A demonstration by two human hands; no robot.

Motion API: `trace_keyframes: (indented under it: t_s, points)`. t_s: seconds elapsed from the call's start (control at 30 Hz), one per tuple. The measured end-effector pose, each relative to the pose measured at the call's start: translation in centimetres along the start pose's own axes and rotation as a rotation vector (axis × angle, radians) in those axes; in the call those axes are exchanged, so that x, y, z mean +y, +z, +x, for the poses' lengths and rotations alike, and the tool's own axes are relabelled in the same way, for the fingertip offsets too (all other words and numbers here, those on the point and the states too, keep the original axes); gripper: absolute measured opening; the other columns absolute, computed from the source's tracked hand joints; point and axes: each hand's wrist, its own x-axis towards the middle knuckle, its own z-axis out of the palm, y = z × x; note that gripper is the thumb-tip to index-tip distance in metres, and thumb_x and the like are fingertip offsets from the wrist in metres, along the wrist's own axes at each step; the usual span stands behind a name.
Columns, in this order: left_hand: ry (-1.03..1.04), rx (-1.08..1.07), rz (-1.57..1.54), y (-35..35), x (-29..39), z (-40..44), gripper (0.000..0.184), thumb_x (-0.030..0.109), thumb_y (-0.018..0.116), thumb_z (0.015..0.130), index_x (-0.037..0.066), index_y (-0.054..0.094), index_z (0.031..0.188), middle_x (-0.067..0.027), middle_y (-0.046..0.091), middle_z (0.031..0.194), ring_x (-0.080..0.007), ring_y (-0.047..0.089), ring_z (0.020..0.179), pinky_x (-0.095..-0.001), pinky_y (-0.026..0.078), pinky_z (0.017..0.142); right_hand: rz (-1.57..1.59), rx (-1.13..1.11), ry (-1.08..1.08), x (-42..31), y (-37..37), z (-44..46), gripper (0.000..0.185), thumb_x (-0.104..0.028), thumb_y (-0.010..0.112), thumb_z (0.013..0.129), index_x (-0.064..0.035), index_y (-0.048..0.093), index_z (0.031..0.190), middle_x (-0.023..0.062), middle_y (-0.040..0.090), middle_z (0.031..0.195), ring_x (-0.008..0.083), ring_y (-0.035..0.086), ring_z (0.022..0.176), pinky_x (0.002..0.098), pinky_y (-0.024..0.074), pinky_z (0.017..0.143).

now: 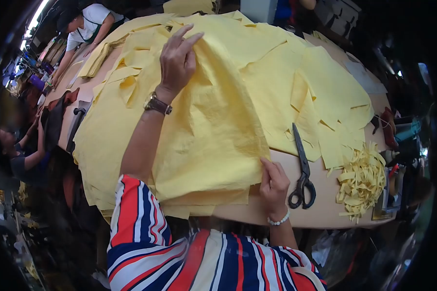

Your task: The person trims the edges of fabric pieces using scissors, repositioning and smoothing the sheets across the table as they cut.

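A large, supple yellow sheet [213, 121], leather or cloth, lies in front of me with its right side lifted into a ridge. My left hand [178, 60], wearing a wristwatch, is above its far part with the fingers stretched out and apart; they are at the sheet's upper edge. Lower right, my right hand [274, 182] pinches the sheet's near right corner between thumb and fingers. To the right of that hand, a pair of large dark scissors [303, 169] rests on the table [325, 196], blades pointing away from me.
More yellow sheets [267, 58] cover much of the table. A heap of yellow strips [360, 182] sits at the right edge, near a dark red object [388, 127]. Folded yellow pieces [96, 62] lie far left, where a person [90, 24] leans in. Another person [24, 150] is at the left.
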Motion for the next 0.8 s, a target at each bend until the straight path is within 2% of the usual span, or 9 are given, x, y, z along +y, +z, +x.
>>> trace_keyframes:
  t_s: [0.03, 0.07, 0.17, 0.27, 0.37, 0.47, 0.57, 0.67, 0.8]
  points:
    - [-0.092, -0.036, -0.045, 0.7, -0.4, -0.5, 0.038, 0.004, 0.056, 0.072, 0.013, 0.060, 0.109, -0.0107, 0.060, 0.107, -0.0271, 0.058, 0.083, -0.0330, 0.046, 0.075, -0.038, -0.075, 0.067, 0.3, -0.1, -0.2, 0.024, 0.006, 0.052, 0.074, 0.0001, 0.061, 0.095, 0.0138, 0.058, 0.077, 0.0282, 0.056, 0.062, 0.0330, 0.0439, 0.055]
    - [-0.338, -0.338, -0.140, 1.4, -1.4, -2.0, 0.043, 0.014, 0.059, 0.075, 0.011, 0.053, 0.118, -0.0148, 0.058, 0.109, -0.0301, 0.057, 0.093, -0.0339, 0.046, 0.080, -0.072, -0.149, 0.129, 0.6, -0.2, -0.3, 0.024, 0.006, 0.052, 0.073, -0.0001, 0.062, 0.094, 0.0136, 0.058, 0.077, 0.0290, 0.057, 0.062, 0.0343, 0.0442, 0.055]
    - [-0.760, -0.910, -0.103, 2.9, -2.6, -4.6, 0.045, 0.020, 0.061, 0.076, 0.009, 0.052, 0.119, -0.0171, 0.057, 0.110, -0.0289, 0.057, 0.097, -0.0333, 0.045, 0.083, -0.079, -0.165, 0.179, 0.5, -0.2, -0.4, 0.022, 0.004, 0.051, 0.073, -0.0009, 0.062, 0.092, 0.0133, 0.058, 0.077, 0.0306, 0.057, 0.065, 0.0369, 0.0449, 0.057]
    - [-0.614, -0.943, -0.259, 3.6, -3.2, -6.4, 0.043, 0.019, 0.061, 0.077, 0.008, 0.052, 0.118, -0.0180, 0.057, 0.111, -0.0279, 0.056, 0.100, -0.0340, 0.045, 0.084, -0.120, -0.161, 0.159, 0.7, -0.2, -0.6, 0.021, 0.003, 0.053, 0.073, -0.0012, 0.062, 0.091, 0.0132, 0.057, 0.076, 0.0303, 0.057, 0.064, 0.0370, 0.0452, 0.058]
    - [-0.756, -0.773, -0.434, 3.7, -2.2, -5.0, 0.042, 0.013, 0.060, 0.079, 0.008, 0.051, 0.120, -0.0161, 0.060, 0.101, -0.0221, 0.056, 0.095, -0.0323, 0.043, 0.086, -0.107, -0.129, 0.147, 0.7, -0.3, -0.6, 0.020, 0.002, 0.054, 0.072, -0.0015, 0.062, 0.091, 0.0123, 0.057, 0.076, 0.0295, 0.057, 0.065, 0.0368, 0.0454, 0.057]
    - [-0.521, -0.680, -0.267, 4.5, -2.3, -4.1, 0.043, 0.011, 0.059, 0.079, 0.008, 0.049, 0.121, -0.0144, 0.059, 0.101, -0.0246, 0.055, 0.097, -0.0325, 0.042, 0.086, -0.181, -0.161, 0.177, 0.3, -0.6, -0.6, 0.020, 0.001, 0.056, 0.071, -0.0015, 0.062, 0.090, 0.0121, 0.057, 0.081, 0.0289, 0.057, 0.073, 0.0370, 0.0452, 0.062]
    - [-0.300, -0.774, 0.047, 5.4, -1.4, -5.2, 0.044, 0.013, 0.060, 0.079, 0.009, 0.048, 0.121, -0.0125, 0.057, 0.106, -0.0267, 0.054, 0.098, -0.0378, 0.039, 0.090, -0.368, -0.174, 0.123, 0.6, -0.7, -0.6, 0.021, 0.001, 0.057, 0.071, -0.0009, 0.061, 0.092, 0.0129, 0.056, 0.088, 0.0294, 0.054, 0.081, 0.0380, 0.0439, 0.069]
    - [0.018, -0.598, 0.238, 5.7, 0.9, -6.0, 0.043, 0.016, 0.060, 0.079, 0.010, 0.048, 0.120, -0.0107, 0.054, 0.111, -0.0282, 0.050, 0.102, -0.0441, 0.035, 0.093, -0.399, 0.003, 0.047, 1.2, -2.4, -0.5, 0.022, -0.001, 0.058, 0.072, -0.0006, 0.061, 0.093, 0.0139, 0.054, 0.091, 0.0303, 0.052, 0.086, 0.0390, 0.0423, 0.075]
    - [0.085, -0.856, 0.089, 2.0, 8.2, -5.8, 0.043, 0.025, 0.060, 0.080, 0.008, 0.049, 0.118, -0.0104, 0.051, 0.116, -0.0269, 0.045, 0.112, -0.0477, 0.030, 0.098, -0.524, -0.005, 0.170, 1.9, -7.4, -1.9, 0.026, -0.005, 0.061, 0.073, -0.0003, 0.059, 0.098, 0.0147, 0.054, 0.093, 0.0310, 0.052, 0.088, 0.0391, 0.0426, 0.075]
